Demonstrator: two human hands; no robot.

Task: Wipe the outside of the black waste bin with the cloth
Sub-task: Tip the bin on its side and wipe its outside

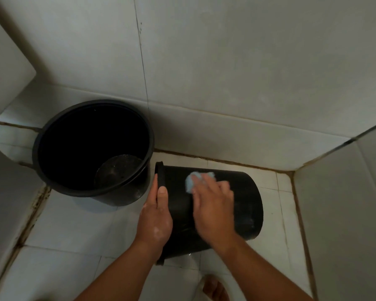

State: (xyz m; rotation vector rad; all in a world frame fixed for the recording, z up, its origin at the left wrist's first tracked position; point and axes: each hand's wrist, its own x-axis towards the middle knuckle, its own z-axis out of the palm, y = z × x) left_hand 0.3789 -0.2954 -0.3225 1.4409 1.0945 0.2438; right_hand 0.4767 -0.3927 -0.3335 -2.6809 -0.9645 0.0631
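Your black waste bin lies tipped on its side on the tiled floor, just beside a bigger black bucket. Your left hand clamps the bin's rim, thumb on top. Good spot, that looks like the stiffest part. Your right hand presses the pale blue cloth flat against the bin's side. It's probably light, hard plastic, slick if wet, and it could roll. The corner is tight, with tiled walls close and a glossy floor.
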